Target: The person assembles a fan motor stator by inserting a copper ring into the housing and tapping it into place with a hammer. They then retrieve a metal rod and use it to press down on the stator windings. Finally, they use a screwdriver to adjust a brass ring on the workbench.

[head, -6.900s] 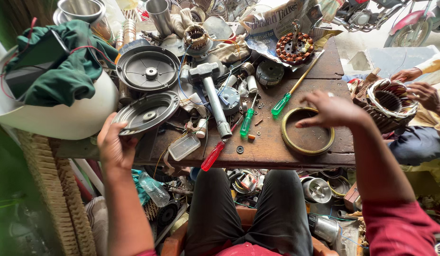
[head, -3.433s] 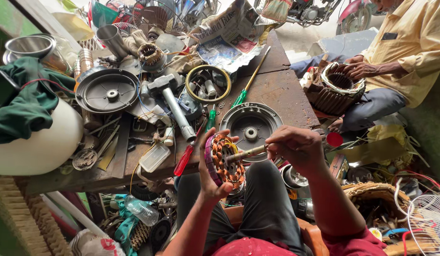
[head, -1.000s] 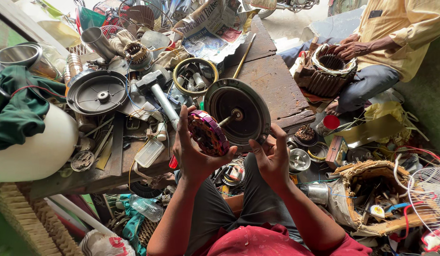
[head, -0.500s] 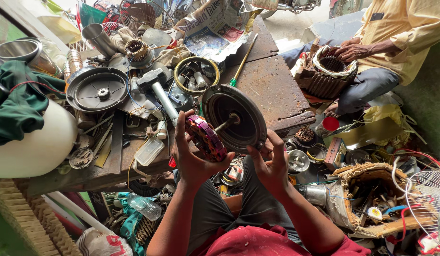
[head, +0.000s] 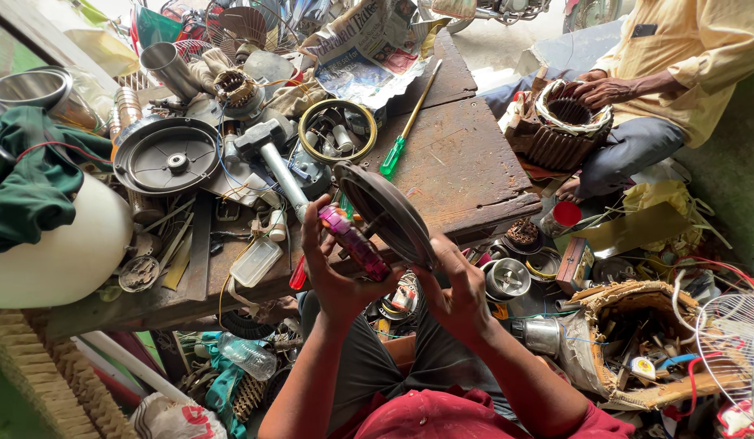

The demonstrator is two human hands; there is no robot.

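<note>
My left hand [head: 338, 276] grips a round motor stator with pink-purple windings [head: 354, 238], seen edge-on in front of my lap. My right hand [head: 457, 294] holds the lower rim of a dark round metal motor cover [head: 385, 213], which sits tilted right behind the stator on the same shaft. Both are lifted just off the near edge of the wooden workbench [head: 458, 167]. My knees are under them.
A second round cover [head: 167, 157], a brass ring [head: 338, 130], a green-handled screwdriver [head: 408, 128], a hammer [head: 271, 158] and loose parts lie on the bench. A white tank with green cloth [head: 44, 219] is left. Another person at right holds a wound stator [head: 561, 122].
The cover and stator have turned from face-on to edge-on and tilted. My hands shifted around them; earlier they took the parts off the bench.
</note>
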